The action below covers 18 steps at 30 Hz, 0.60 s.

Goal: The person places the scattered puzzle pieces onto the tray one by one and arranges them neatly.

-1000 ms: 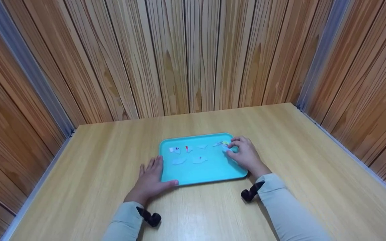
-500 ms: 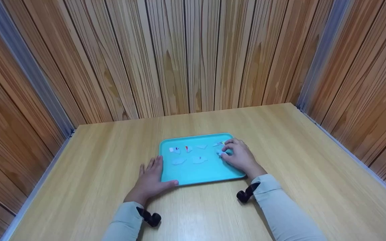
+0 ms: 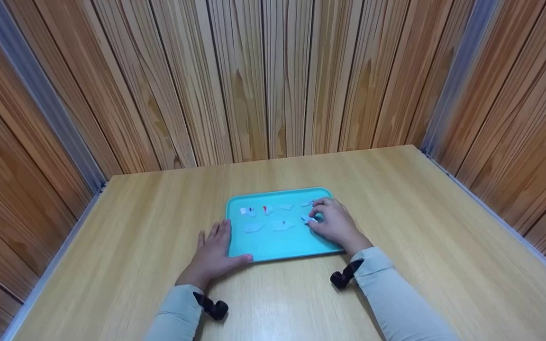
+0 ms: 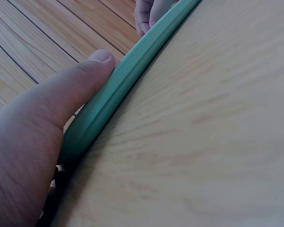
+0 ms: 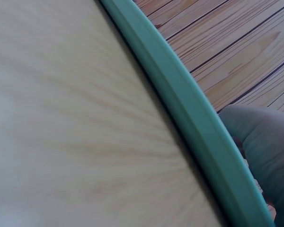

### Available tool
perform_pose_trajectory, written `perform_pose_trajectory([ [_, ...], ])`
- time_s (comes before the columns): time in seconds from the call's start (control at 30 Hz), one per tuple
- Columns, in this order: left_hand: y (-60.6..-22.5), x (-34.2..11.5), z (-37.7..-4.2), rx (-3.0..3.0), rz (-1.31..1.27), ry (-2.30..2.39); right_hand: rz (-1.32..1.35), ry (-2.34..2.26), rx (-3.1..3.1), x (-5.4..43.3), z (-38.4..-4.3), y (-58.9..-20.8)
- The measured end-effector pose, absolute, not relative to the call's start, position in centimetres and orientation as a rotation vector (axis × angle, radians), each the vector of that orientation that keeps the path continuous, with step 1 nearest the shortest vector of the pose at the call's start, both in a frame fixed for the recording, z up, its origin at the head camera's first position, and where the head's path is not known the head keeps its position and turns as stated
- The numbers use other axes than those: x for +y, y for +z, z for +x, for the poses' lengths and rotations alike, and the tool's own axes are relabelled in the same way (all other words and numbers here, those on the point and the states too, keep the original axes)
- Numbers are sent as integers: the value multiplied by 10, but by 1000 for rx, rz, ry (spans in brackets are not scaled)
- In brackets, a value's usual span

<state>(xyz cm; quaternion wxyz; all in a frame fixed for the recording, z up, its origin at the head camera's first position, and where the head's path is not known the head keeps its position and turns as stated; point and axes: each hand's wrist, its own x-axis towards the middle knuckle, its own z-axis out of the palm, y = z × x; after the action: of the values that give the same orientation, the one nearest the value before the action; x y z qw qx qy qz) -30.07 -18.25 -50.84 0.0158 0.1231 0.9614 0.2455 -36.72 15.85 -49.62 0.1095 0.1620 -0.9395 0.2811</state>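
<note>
A turquoise tray [image 3: 296, 246] lies on the table with several pale, torn-looking paper scraps on it. My left hand [image 3: 213, 255] rests at its near left corner, fingers straight along the left side and thumb on the near rim. In the left wrist view, that thumb [image 4: 85, 78] touches the tray's edge. Over the tray's right part, my right hand [image 3: 334, 222] has thumb and forefinger pinching a small pale scrap [image 3: 306, 219]. The rim hides most of the right hand [image 5: 270, 142] in the right wrist view.
Other scraps lie flat on the tray: one with a red mark [image 3: 267, 210], one with dark print [image 3: 248, 211], a plain one [image 3: 254, 228] and a larger one [image 3: 282, 225]. Another scrap [image 3: 307, 203] sits beyond my right fingers. Wood-patterned walls [image 3: 273, 80] enclose the table [image 3: 159, 213].
My right hand has moved left and slightly toward me, bringing the pale scrap away from the scraps at the tray's far right. My left hand has stayed in place.
</note>
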Motion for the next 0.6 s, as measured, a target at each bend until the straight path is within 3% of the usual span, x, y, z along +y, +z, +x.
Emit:
perform_pose_trajectory([
  [0.6,-509,-183,-299,2984,389,778,529,799,-2740,150,-368,-503],
])
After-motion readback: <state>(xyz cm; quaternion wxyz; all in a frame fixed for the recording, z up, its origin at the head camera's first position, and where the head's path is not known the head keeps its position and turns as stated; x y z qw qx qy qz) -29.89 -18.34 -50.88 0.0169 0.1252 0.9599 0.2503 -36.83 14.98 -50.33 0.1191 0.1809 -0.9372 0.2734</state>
